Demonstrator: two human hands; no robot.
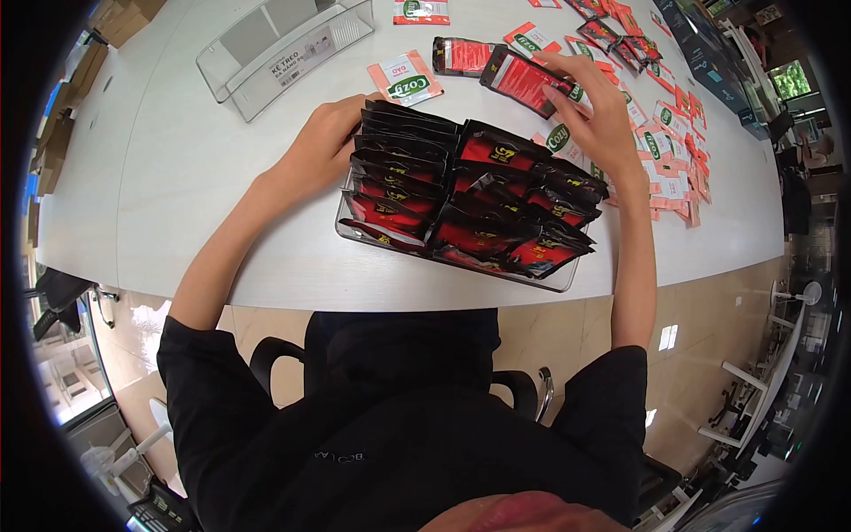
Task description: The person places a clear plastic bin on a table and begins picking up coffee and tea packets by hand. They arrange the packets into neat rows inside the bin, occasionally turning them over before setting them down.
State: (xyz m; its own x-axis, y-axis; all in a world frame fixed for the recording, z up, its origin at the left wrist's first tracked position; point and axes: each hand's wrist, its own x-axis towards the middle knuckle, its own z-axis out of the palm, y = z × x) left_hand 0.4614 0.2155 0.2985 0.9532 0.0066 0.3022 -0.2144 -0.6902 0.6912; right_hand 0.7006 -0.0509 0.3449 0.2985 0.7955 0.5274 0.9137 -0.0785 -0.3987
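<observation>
In front of me stands a clear plastic tray (pixel 355 232) packed with rows of black-and-red coffee sachets (pixel 501 155), most of them upright. My left hand (pixel 324 142) is curled round the tray's back left corner, its fingertips partly hidden behind the packets. Beyond the tray's back right, my right hand (pixel 598 111) pinches a single coffee sachet (pixel 525 82) between thumb and fingers. Another coffee sachet (pixel 463 57) lies flat just left of the held one. A pink-and-white Cozy tea packet (pixel 406 78) rests on the table behind the tray.
Many Cozy tea packets (pixel 665 146) lie scattered on the right of the white table (pixel 168 204), with several more coffee sachets (pixel 634 49) at the back. A second clear plastic holder (pixel 284 58) with a printed label stands at back left. Dark boxes (pixel 709 66) line the right edge.
</observation>
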